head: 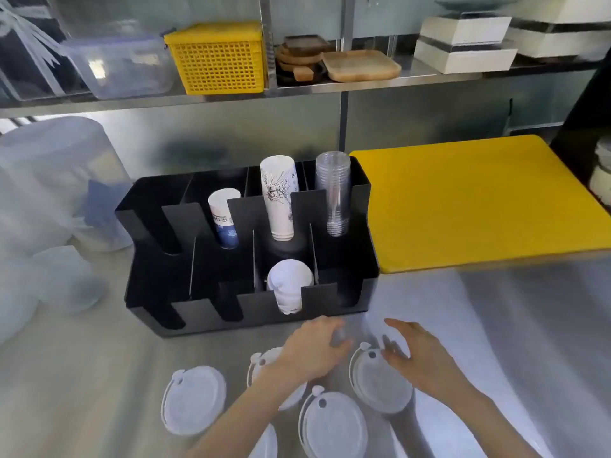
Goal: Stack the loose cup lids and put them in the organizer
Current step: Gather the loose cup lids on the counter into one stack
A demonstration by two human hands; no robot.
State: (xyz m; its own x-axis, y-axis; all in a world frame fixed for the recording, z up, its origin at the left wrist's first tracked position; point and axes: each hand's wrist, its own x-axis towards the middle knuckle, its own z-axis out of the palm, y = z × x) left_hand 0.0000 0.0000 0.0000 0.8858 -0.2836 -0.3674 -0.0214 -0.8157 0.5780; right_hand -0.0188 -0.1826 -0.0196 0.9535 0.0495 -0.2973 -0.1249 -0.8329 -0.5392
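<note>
Before the black organizer (pixel 211 312), both hands are hovering unclenched, left hand (pixel 310 353) and right hand (pixel 415 357), over white, flat lids (pixel 193 403) lying loose on the bench (pixel 82 375).

My bench (pixel 479 325) is brushed metal with a dull sheen. The loose lids (pixel 193 404) on it look like thin, milky, smooth plastic. The organizer (pixel 330 292) is glossy black plastic, holding printed paper cups (pixel 279 196) and clear plastic cups (pixel 334 193). The cutting board (pixel 479 200) beside it is matt yellow plastic. On the metal shelf (pixel 231 94) sit a yellow plastic basket (pixel 216 57) and smooth wooden trays (pixel 362 66).
</note>
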